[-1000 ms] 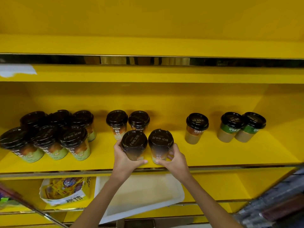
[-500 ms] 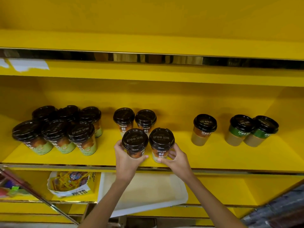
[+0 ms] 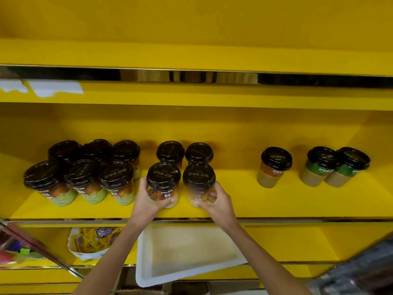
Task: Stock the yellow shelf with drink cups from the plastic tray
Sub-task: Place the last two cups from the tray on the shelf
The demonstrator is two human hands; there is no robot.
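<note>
Two black-lidded drink cups stand side by side near the front of the yellow shelf (image 3: 265, 203). My left hand (image 3: 146, 199) wraps the left cup (image 3: 163, 179). My right hand (image 3: 217, 201) wraps the right cup (image 3: 198, 182). Both cups rest upright on the shelf board. Two more cups (image 3: 185, 153) stand right behind them. The white plastic tray (image 3: 187, 252) lies on the lower shelf below my forearms and holds no cups.
Several green-label cups (image 3: 83, 175) crowd the shelf's left side. One brown cup (image 3: 274, 167) and two green-band cups (image 3: 336, 167) stand to the right. A white box of snack packets (image 3: 91, 241) sits left of the tray. Bare shelf lies between the held cups and the brown cup.
The view has shifted slightly and moved closer. Both hands stay on the two front cups, which sit a little further in on the shelf.
</note>
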